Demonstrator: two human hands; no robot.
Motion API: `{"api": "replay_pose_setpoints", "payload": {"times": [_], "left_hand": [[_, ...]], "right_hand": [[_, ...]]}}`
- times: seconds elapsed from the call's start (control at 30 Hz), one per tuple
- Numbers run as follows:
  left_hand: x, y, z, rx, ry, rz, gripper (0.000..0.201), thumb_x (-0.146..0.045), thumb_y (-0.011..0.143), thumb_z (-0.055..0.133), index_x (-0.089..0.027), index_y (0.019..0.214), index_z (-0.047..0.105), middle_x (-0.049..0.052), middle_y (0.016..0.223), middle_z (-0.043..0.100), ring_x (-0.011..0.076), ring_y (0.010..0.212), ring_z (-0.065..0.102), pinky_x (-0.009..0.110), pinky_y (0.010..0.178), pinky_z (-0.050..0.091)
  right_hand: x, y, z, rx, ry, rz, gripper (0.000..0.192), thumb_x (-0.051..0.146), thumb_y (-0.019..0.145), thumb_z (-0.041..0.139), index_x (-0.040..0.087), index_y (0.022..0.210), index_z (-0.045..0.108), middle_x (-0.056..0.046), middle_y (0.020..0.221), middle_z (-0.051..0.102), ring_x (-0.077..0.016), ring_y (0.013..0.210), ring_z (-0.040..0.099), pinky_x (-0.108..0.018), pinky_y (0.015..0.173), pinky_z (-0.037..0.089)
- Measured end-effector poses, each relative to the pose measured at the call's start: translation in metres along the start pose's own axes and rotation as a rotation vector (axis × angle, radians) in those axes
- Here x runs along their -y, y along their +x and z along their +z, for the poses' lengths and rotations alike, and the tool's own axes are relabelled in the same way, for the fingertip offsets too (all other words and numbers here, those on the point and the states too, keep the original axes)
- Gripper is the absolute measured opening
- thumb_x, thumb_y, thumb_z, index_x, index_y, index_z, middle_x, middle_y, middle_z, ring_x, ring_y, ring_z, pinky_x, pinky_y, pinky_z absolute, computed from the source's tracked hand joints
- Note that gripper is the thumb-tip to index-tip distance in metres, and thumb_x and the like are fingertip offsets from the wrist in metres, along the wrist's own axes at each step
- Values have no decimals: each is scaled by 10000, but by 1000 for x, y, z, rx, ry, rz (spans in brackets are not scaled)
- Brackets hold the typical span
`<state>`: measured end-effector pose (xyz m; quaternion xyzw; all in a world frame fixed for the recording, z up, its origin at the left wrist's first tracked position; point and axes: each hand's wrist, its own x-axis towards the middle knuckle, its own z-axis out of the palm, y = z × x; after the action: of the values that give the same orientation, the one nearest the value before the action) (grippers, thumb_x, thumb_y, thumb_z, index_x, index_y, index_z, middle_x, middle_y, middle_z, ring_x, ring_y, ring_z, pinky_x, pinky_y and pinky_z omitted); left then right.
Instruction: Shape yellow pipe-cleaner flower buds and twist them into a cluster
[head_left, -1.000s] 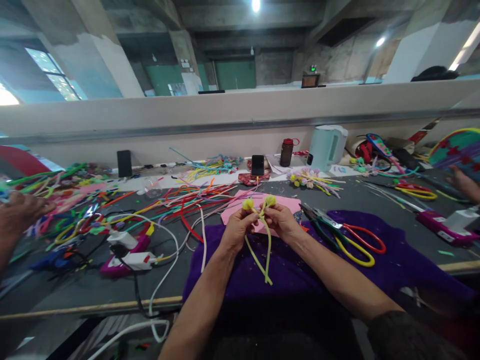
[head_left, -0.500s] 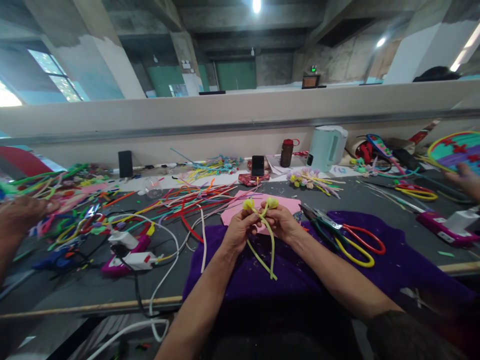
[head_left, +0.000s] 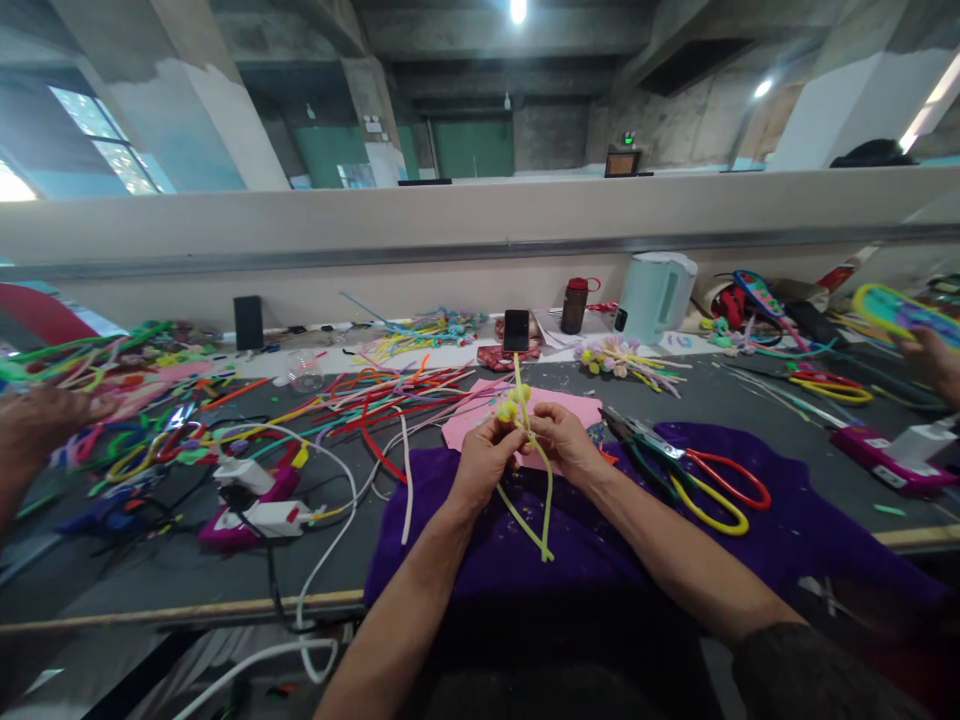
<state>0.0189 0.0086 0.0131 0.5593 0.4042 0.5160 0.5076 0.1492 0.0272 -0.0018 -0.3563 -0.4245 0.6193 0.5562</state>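
Note:
Above the purple cloth (head_left: 442, 560), my left hand (head_left: 484, 458) is closed on yellow-green pipe cleaners (head_left: 547, 500) just under their small yellow flower heads (head_left: 511, 405). Fingers of my right hand (head_left: 564, 442) pinch the same stems from the other side. Two stem ends hang below my hands and cross near their tips; one strand sticks up above the heads. My fingertips partly hide where the stems meet. Behind my hands lies a sheet of pink paper (head_left: 469, 425). Scissors with red and yellow handles (head_left: 720, 482) and dark-handled pliers (head_left: 637, 455) rest to the right.
Loose coloured pipe cleaners (head_left: 352, 400) spread over the left of the table. Purple power strips (head_left: 225, 530) with cables sit at left and right. A phone (head_left: 516, 332), a bottle (head_left: 574, 305) and a kettle (head_left: 656, 298) stand at the back. Other people's hands show at both edges.
The yellow heads have come together and shifted, from one above each hand to a cluster near my left fingers. One strand now points up. At right, the other person's colourful piece has tilted.

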Motion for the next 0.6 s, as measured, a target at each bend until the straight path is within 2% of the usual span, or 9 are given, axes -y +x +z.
{"api": "replay_pose_setpoints", "payload": {"times": [0.1, 0.2, 0.33, 0.47, 0.6], "left_hand": [[1, 0, -1, -18, 17, 1, 210, -308, 662, 658, -135, 774, 624, -7, 579, 616, 93, 464, 533, 193, 422, 402], [1, 0, -1, -20, 22, 1, 206, -311, 668, 655, -134, 769, 622, -9, 576, 608, 86, 455, 521, 191, 417, 399], [-1, 0, -3, -37, 20, 23, 211, -319, 665, 659, -137, 764, 620, -10, 577, 600, 93, 480, 534, 190, 422, 398], [-1, 0, -4, -29, 52, 38, 240, -346, 671, 653, -135, 782, 629, -7, 577, 604, 91, 471, 530, 192, 427, 395], [-1, 1, -5, -32, 14, 15, 263, -373, 653, 666, -127, 736, 622, -5, 568, 597, 93, 478, 532, 190, 425, 394]], "right_hand": [[-1, -1, 1, -43, -20, -78, 309, 329, 581, 729, 195, 724, 490, 98, 488, 449, -30, 329, 306, -176, 341, 189], [2, -5, 4, 6, -69, -167, 209, 286, 621, 696, 173, 703, 540, 75, 512, 477, -29, 359, 310, -180, 356, 197], [4, -9, 4, 80, -89, -126, 146, 262, 664, 653, 161, 754, 600, 55, 518, 497, -39, 382, 337, -179, 366, 202], [4, -8, 0, 130, -100, -87, 154, 258, 673, 651, 161, 772, 584, 48, 539, 510, -44, 392, 350, -179, 368, 199], [2, -7, -1, 174, -153, -136, 170, 307, 708, 637, 168, 742, 545, 55, 537, 487, -48, 401, 340, -186, 377, 210]]}}
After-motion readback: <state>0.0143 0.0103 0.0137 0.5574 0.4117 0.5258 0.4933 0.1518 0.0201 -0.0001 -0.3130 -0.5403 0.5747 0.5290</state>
